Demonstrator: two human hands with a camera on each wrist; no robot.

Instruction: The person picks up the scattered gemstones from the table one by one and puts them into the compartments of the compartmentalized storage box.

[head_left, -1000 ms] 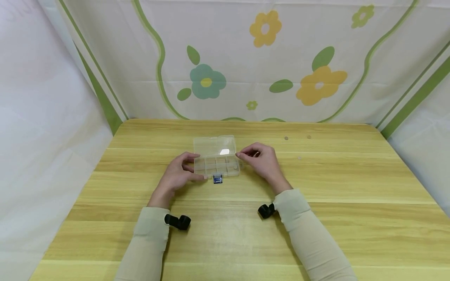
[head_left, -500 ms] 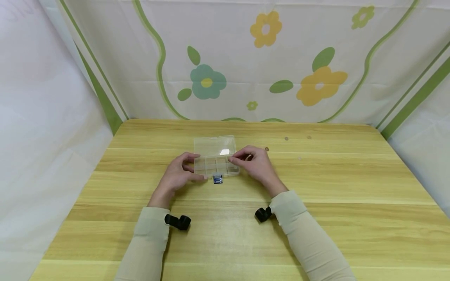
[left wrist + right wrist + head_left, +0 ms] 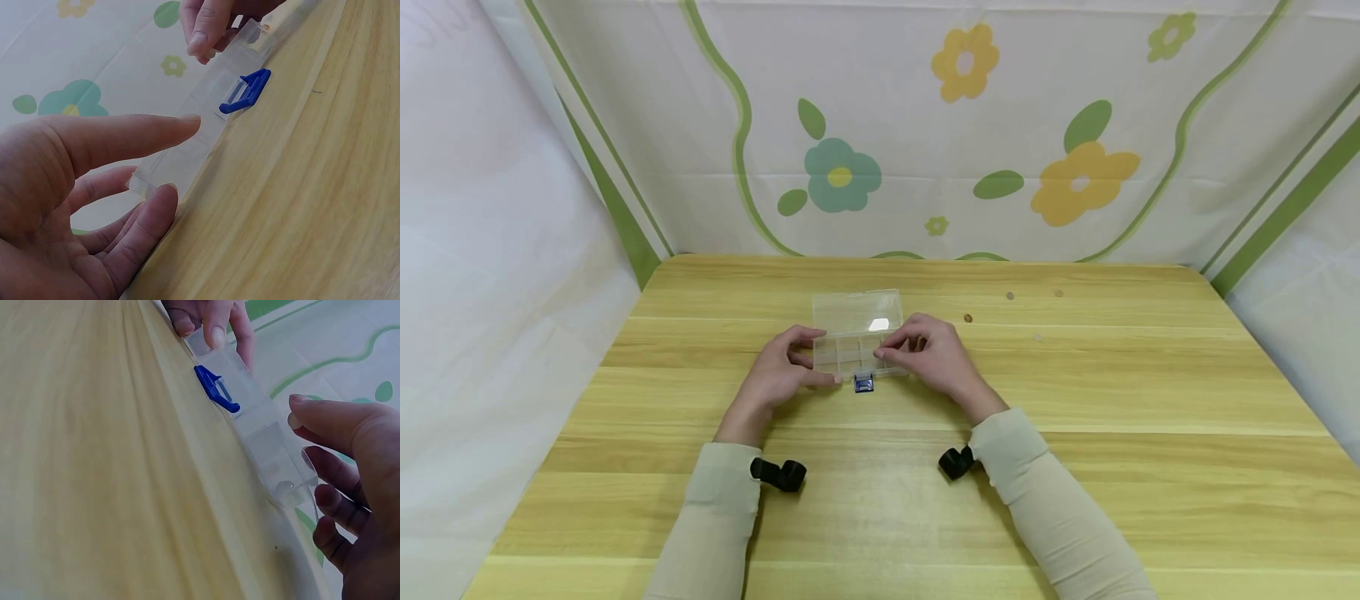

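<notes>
A clear plastic compartment box [image 3: 848, 357] lies on the table with its lid [image 3: 846, 311] swung back and its blue latch [image 3: 864, 384] hanging at the front. My left hand [image 3: 772, 368] holds the box's left end, thumb along the front wall and fingers at the back. Over the right-hand compartments is my right hand [image 3: 931, 357], thumb and index fingertips together. A small pale round piece [image 3: 294, 421] shows between those fingertips in the right wrist view. Another small clear round piece [image 3: 285, 486] lies in the end compartment.
Right of the box, a small brown piece [image 3: 967, 318] lies on the wooden table [image 3: 880, 500]. Farther right are a grey piece [image 3: 1011, 296], a tan one [image 3: 1059, 293] and a pale one [image 3: 1039, 338]. A flowered cloth [image 3: 917, 125] hangs behind the table.
My right hand has moved left from the box's right end to over its compartments, uncovering the brown piece on the table. My left hand and the box have stayed put.
</notes>
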